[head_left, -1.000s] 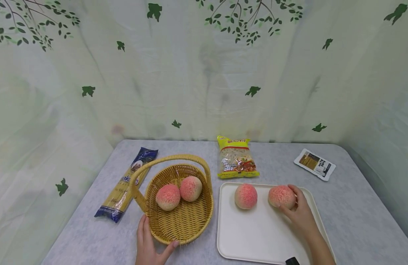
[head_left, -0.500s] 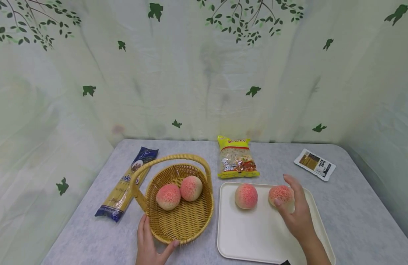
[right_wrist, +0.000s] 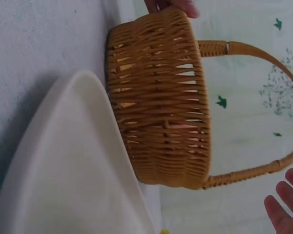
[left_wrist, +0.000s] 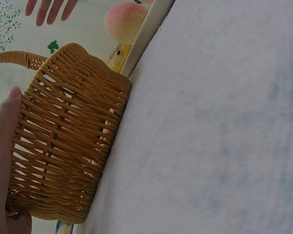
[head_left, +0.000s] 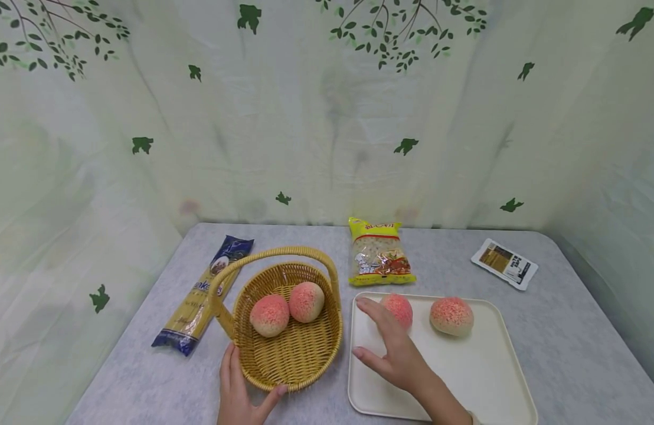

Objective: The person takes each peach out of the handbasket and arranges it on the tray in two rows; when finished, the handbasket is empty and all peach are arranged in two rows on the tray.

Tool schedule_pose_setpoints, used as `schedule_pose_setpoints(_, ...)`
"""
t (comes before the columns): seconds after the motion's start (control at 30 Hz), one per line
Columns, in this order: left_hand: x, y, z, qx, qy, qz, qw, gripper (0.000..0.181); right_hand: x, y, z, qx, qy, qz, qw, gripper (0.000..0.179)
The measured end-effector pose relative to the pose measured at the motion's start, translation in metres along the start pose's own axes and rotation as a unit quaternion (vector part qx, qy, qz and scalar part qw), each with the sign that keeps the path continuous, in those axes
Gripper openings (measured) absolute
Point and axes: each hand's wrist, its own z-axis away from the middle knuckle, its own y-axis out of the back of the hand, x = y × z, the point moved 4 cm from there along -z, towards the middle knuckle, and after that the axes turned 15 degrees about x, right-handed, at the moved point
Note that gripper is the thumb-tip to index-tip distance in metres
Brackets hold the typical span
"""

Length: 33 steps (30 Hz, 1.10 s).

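A wicker basket [head_left: 284, 360] with a tall handle stands on the table with two pink-and-cream peaches inside, one peach [head_left: 269, 316] to the left and another peach [head_left: 306, 302] beside it. My left hand [head_left: 241, 389] holds its near left side, the thumb at the rim, as the left wrist view also shows. Over the left part of a white tray [head_left: 465, 383] hovers my right hand [head_left: 398, 354], fingers spread and holding nothing. It partly covers one peach [head_left: 401, 310] on the tray. A second peach [head_left: 451, 316] lies at the tray's far right.
Left of the basket lies a long blue-and-gold packet [head_left: 202, 295], partly behind the handle. A yellow-edged clear food bag [head_left: 381, 254] sits behind the tray. At the back right is a small white-and-brown pouch [head_left: 504, 264]. A curtain [head_left: 306, 118] hangs behind the table.
My right hand has let go of the tray's right peach and moved left over the tray towards the basket. That peach stays on the tray. The left hand and basket have not moved.
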Motion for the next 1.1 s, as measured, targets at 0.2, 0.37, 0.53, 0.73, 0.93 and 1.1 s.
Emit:
schedule_pose_setpoints(0.2,0.0,0.0,0.0,0.004,-0.005,0.0,1.0,0.112,0.003,-0.034,-0.001,-0.053,-0.012,-0.003,0.9985,0.066)
schedule_pose_setpoints(0.37,-0.001,-0.001,0.0,0.004,-0.005,0.004,1.0,0.113,0.001,-0.054,-0.005,-0.089,-0.055,-0.013,0.9944,0.071)
schedule_pose_setpoints(0.53,0.0,-0.001,0.0,0.0,-0.002,0.005,1.0,0.112,0.002,-0.067,-0.008,-0.108,-0.074,-0.01,0.9914,0.075)
schedule_pose_setpoints(0.73,0.0,0.0,0.0,0.0,-0.003,0.003,1.0,0.112,0.006,-0.079,-0.012,-0.118,-0.093,-0.019,0.9884,0.078)
schedule_pose_setpoints(0.93,-0.001,0.0,0.0,-0.003,-0.004,0.016,0.9999,0.112,0.01,-0.088,-0.015,-0.13,-0.12,-0.004,0.9842,0.08)
schedule_pose_setpoints(1.1,-0.001,0.0,0.0,-0.008,0.001,0.009,0.9999,0.111,0.014,-0.093,-0.02,-0.132,-0.13,-0.002,0.9827,0.084)
